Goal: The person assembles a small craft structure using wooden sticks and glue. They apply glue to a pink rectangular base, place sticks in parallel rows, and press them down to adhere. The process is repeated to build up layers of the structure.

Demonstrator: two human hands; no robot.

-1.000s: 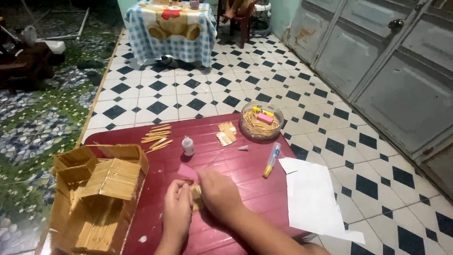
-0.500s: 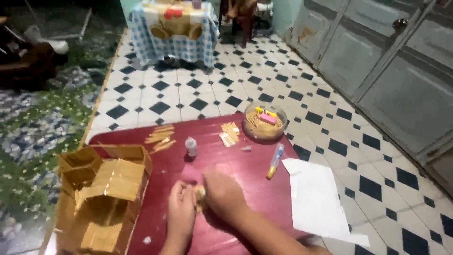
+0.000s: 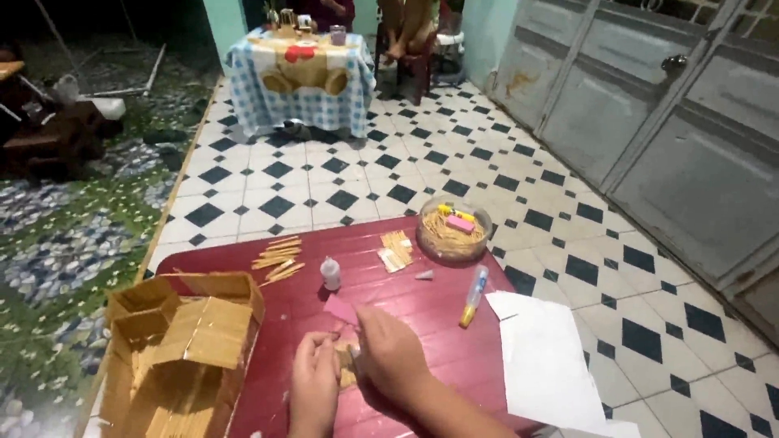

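We work at a low dark-red table (image 3: 422,304) on a black-and-white tiled floor (image 3: 341,182). Our left hand (image 3: 315,389) and right hand (image 3: 391,357) meet near the table's near edge, fingers closed together on a small stick piece (image 3: 347,375). At the left edge stands a stick-built house (image 3: 174,349); a white sheet (image 3: 548,369) overhangs the right edge. Farther off lie loose sticks (image 3: 276,258), a glue bottle (image 3: 330,273) and a clear bowl (image 3: 453,231). Open tile stretches far to a checked-cloth table (image 3: 300,81).
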